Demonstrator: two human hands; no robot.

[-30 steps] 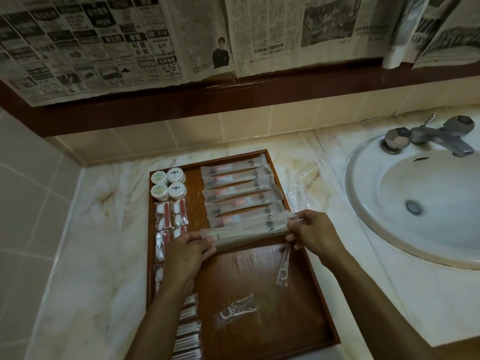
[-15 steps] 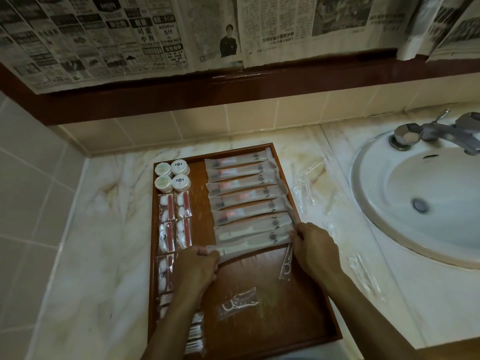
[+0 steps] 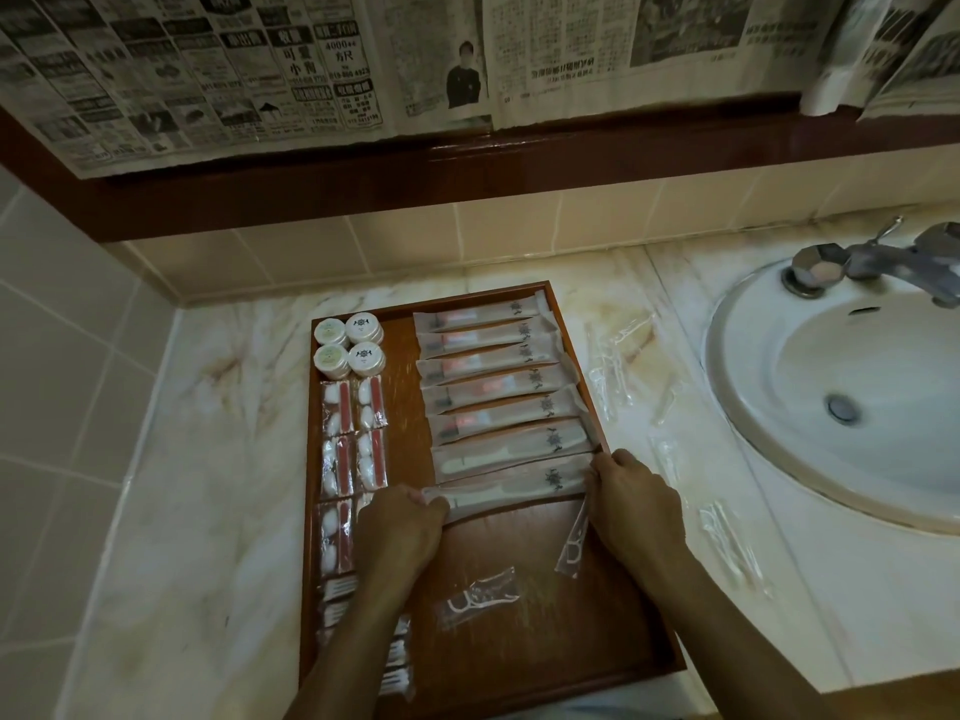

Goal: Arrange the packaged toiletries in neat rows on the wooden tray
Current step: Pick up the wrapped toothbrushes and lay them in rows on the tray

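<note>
1. On the wooden tray (image 3: 470, 662), my left hand (image 3: 400, 532) and right hand (image 3: 631, 504) each pinch one end of the nearest toothbrush packet (image 3: 514, 485).
2. That packet lies just below the packet row (image 3: 498, 387).
3. A floss pick sachet (image 3: 480, 595) lies near the tray's middle.

A white oval sink (image 3: 852, 397) is set into a pale marble countertop (image 3: 208, 459) veined with rusty orange. A metal faucet (image 3: 883, 262) stands at the sink's far rim. Behind the sink, a low row of cream tiles (image 3: 519, 226) runs along the wall, topped by a dark red-brown ledge (image 3: 467, 168). Above the ledge hang newspaper sheets (image 3: 260, 70). Left of the counter, a wall of larger pale tiles (image 3: 67, 356) meets it. The light is dim and warm.
</note>
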